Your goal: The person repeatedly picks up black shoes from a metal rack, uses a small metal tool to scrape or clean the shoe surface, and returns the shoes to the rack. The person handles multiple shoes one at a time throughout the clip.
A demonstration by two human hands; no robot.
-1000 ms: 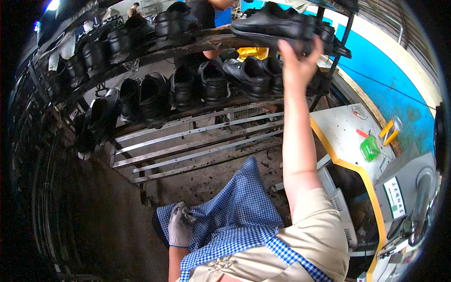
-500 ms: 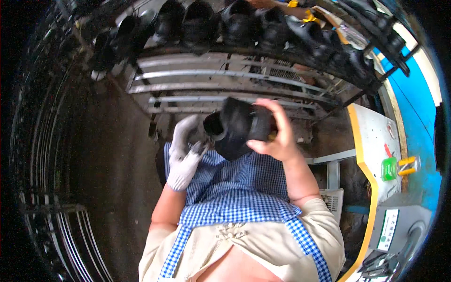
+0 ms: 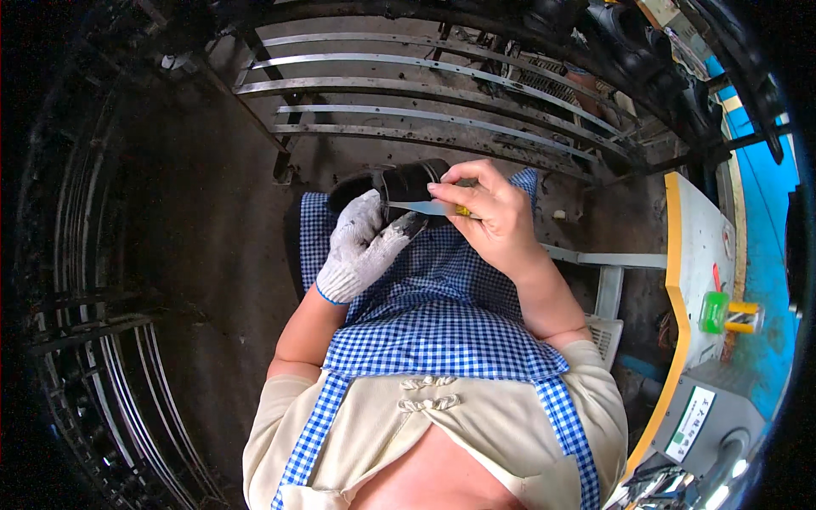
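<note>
A black shoe [image 3: 411, 178] lies on its side over my lap. My left hand [image 3: 357, 246], in a white knit glove with dark, stained fingertips, is closed around its near side. My bare right hand [image 3: 495, 208] pinches a slim tool with a pale bluish, tapered end [image 3: 422, 206] and some yellow by the fingers. That thin tip points left and reaches the shoe's edge beside the gloved fingers; whether it touches cannot be made out. Under both hands spreads a blue-and-white checked apron [image 3: 425, 331].
Ahead stands a rack with metal bars [image 3: 459, 98], dark shoes [image 3: 629, 42] on its upper right. At right is a yellow-edged white table [image 3: 701, 246] with a green-and-yellow container [image 3: 716, 313] and a grey machine [image 3: 714, 416]. More metal bars [image 3: 140, 408] stand at left.
The shoe has turned and passed from my right hand's hold into my gloved left hand. My right hand now shows the slim tool at the shoe. The view has tilted down.
</note>
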